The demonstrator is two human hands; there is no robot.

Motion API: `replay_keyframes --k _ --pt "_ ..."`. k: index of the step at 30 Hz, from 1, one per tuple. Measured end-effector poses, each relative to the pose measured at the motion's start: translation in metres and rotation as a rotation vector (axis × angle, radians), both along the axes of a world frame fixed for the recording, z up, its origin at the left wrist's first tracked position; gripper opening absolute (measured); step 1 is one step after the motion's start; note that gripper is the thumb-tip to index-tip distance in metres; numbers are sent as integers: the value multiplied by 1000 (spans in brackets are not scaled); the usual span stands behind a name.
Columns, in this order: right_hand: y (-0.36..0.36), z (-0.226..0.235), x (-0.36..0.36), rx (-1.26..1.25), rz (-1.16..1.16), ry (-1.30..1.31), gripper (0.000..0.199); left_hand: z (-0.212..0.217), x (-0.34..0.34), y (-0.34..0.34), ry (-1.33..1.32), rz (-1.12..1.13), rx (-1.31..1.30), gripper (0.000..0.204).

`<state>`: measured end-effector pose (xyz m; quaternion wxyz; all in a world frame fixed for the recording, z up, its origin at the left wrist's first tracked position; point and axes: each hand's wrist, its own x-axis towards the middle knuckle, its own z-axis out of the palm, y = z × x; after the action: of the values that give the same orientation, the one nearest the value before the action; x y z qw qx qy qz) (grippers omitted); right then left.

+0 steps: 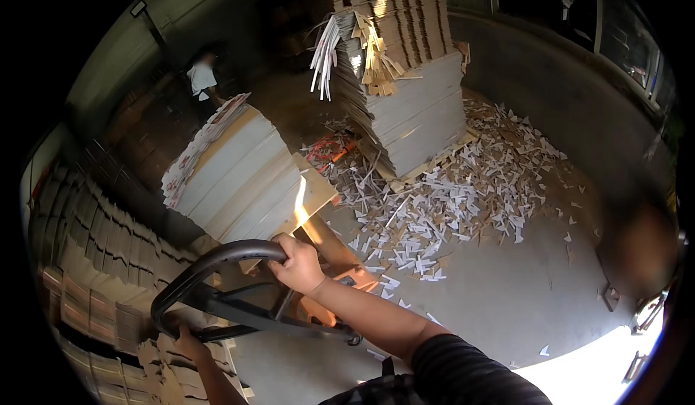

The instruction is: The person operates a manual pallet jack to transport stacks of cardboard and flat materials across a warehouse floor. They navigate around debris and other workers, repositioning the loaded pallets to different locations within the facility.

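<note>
A black looped handle (210,264) of an orange pallet jack (318,309) slants across the lower middle. My right hand (298,264) is closed around the top right end of the loop, its forearm coming from the lower right. Lower and to the left, my left hand (191,344) is wrapped around the lower part of the same handle; some of its fingers are hidden. Just beyond the handle rises a tall stack of cardboard sheets (242,170) on a wooden pallet (322,191), above the jack.
Another tall cardboard stack (420,119) stands farther back, with offcut strips hanging off it. Paper and cardboard scraps (463,199) litter the floor around its base. Bundled cardboard (94,260) lines the left. A person (203,79) stands at the far left; another blurred person (637,249) is at right.
</note>
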<state>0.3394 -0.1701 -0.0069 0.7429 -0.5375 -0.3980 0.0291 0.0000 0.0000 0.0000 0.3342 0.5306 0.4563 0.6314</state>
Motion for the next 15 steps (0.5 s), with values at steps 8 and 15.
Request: replay_keyframes --k 8,15 --pt "109 10 39 88 1 -7 26 24 56 50 -91 54 101 19" --pt "185 15 59 28 19 0 21 21 69 116 -11 96 154 6"
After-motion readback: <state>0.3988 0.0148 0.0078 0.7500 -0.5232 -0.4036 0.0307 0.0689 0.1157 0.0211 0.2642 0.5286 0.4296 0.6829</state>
